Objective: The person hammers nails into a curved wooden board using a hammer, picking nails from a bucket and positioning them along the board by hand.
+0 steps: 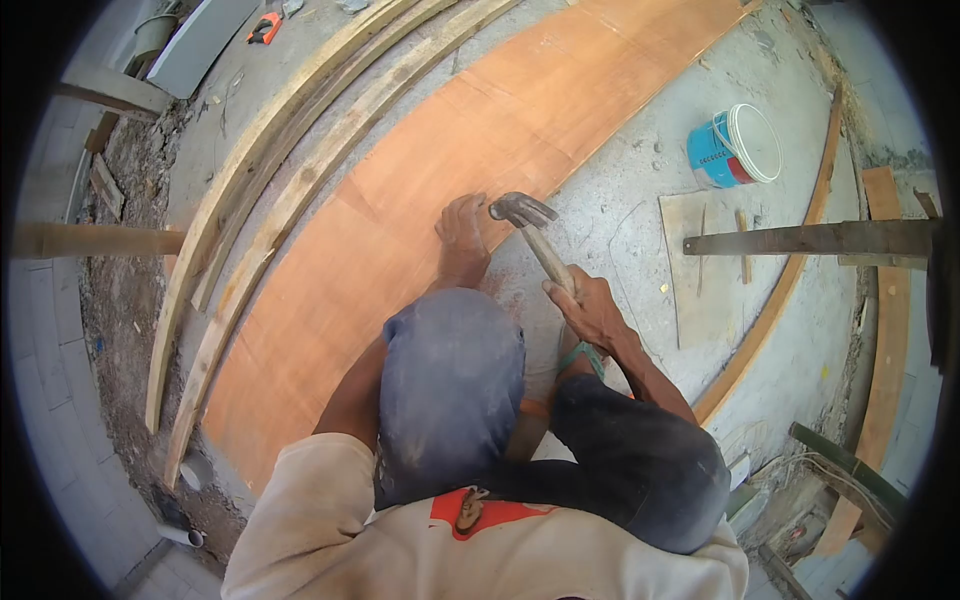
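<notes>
My right hand is wrapped round the handle of a claw hammer, its metal head raised over the board's near edge. Just left of the hammer head, my left hand rests on a long orange-brown plywood sheet. Its fingers are bent and drawn together; whatever they may pinch is too small or hidden to make out. The plywood runs diagonally across the concrete floor, and my bent knee partly covers its near side.
Long timber battens lie left of the plywood. A blue and white bucket stands at the right, near a thin board piece. A wooden post juts in from the right, another from the left. An orange-handled tool lies far back.
</notes>
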A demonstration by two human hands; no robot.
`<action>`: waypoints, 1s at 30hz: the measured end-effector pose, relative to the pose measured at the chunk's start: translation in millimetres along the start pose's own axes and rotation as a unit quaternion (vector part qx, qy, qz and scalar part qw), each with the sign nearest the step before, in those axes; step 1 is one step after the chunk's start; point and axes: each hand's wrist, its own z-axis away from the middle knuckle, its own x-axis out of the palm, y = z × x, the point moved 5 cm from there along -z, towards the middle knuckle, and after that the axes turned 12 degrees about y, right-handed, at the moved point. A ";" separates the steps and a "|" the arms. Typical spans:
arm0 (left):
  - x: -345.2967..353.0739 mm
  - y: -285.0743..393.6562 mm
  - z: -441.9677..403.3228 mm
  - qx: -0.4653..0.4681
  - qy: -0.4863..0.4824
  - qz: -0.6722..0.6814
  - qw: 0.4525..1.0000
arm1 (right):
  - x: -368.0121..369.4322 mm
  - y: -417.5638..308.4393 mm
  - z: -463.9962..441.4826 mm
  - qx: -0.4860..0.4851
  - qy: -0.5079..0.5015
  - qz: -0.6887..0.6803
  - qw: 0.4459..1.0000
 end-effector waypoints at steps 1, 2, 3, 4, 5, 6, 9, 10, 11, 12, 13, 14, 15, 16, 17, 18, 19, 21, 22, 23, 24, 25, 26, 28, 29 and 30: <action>-2.9 0.5 -0.3 -0.010 0.000 0.001 1.000 | -8.5 -15.3 8.2 -0.011 0.031 -0.087 0.996; -10.7 2.1 8.8 -0.022 -0.007 -0.001 1.000 | -12.6 -25.4 22.8 -0.014 0.060 -0.177 0.982; -10.9 1.6 4.9 -0.019 -0.004 -0.003 1.000 | -13.6 -26.4 23.1 -0.018 0.060 -0.179 0.982; -9.3 0.0 3.8 -0.024 -0.014 -0.003 1.000 | -21.1 -34.4 26.9 -0.104 0.101 -0.269 0.952; -10.9 0.2 8.4 -0.034 -0.031 -0.004 0.999 | -26.7 -39.6 36.4 -0.182 0.139 -0.356 0.906; -10.9 0.9 10.0 -0.033 -0.034 -0.005 0.999 | -27.0 -43.4 35.9 -0.218 0.165 -0.422 0.864; -8.1 1.2 6.1 -0.018 -0.008 -0.018 1.000 | 12.1 29.2 16.3 -0.138 0.127 -0.141 0.972; -7.4 1.5 7.6 -0.019 -0.006 -0.046 0.999 | 26.9 54.2 -3.0 -0.013 -0.003 0.050 0.999; -6.9 2.0 12.0 -0.019 -0.008 -0.072 0.997 | 22.1 44.1 5.8 -0.008 -0.002 0.050 0.999; -0.4 -1.9 3.4 -0.013 0.001 -0.068 0.998 | 12.9 30.5 -0.4 -0.008 0.027 -0.004 1.000; 0.9 -4.5 2.6 -0.008 0.003 -0.063 0.998 | 0.4 7.5 1.1 -0.002 0.048 -0.060 0.997; -4.5 -3.9 16.3 -0.009 -0.010 -0.061 0.998 | -13.5 -13.3 11.4 0.008 0.057 -0.114 0.992; -0.7 -6.4 12.5 -0.007 -0.003 -0.062 0.998 | -18.2 -19.5 12.6 0.001 0.058 -0.113 0.992; -0.1 -5.5 5.8 -0.010 0.001 -0.064 0.998 | -27.7 -30.8 19.5 -0.086 0.121 -0.231 0.962; -7.6 -1.6 13.2 -0.020 -0.011 -0.068 0.997 | -28.3 -32.1 27.4 -0.134 0.155 -0.331 0.921; -10.4 -1.0 17.9 -0.022 -0.017 -0.071 0.997 | -28.7 -33.1 36.4 -0.190 0.177 -0.420 0.869; -8.2 -3.1 16.3 -0.021 -0.009 -0.067 0.997 | -18.7 -12.0 29.5 -0.191 0.177 -0.422 0.868; -9.6 1.9 10.5 -0.018 0.001 -0.060 0.998 | 21.0 51.2 9.9 -0.098 0.084 -0.105 0.986; -8.0 0.4 12.0 -0.030 -0.005 -0.073 0.997 | 31.6 62.9 -7.6 -0.030 -0.010 0.095 0.995; -7.2 -1.7 13.4 -0.042 -0.014 -0.087 0.995 | 28.8 48.4 0.1 -0.028 -0.007 0.095 0.995; 1.9 -8.5 -1.2 -0.034 -0.001 -0.085 0.996 | 19.2 31.0 -5.1 -0.039 0.027 0.026 0.999; 1.6 -7.1 -4.6 -0.024 0.005 -0.078 0.997 | 7.9 9.2 1.9 -0.040 0.046 -0.046 0.997; -7.7 -5.1 15.5 -0.022 -0.009 -0.072 0.997 | -10.6 -20.6 11.6 -0.043 0.056 -0.099 0.993; -2.4 -7.2 4.1 -0.020 0.000 -0.077 0.997 | -17.8 -34.7 15.0 -0.108 0.129 -0.193 0.967; -8.2 -5.5 14.0 -0.030 -0.011 -0.084 0.996 | -16.5 -34.3 22.6 -0.128 0.159 -0.272 0.940; -12.6 -4.0 19.2 -0.034 -0.017 -0.087 0.995 | -15.1 -33.7 30.7 -0.153 0.184 -0.346 0.907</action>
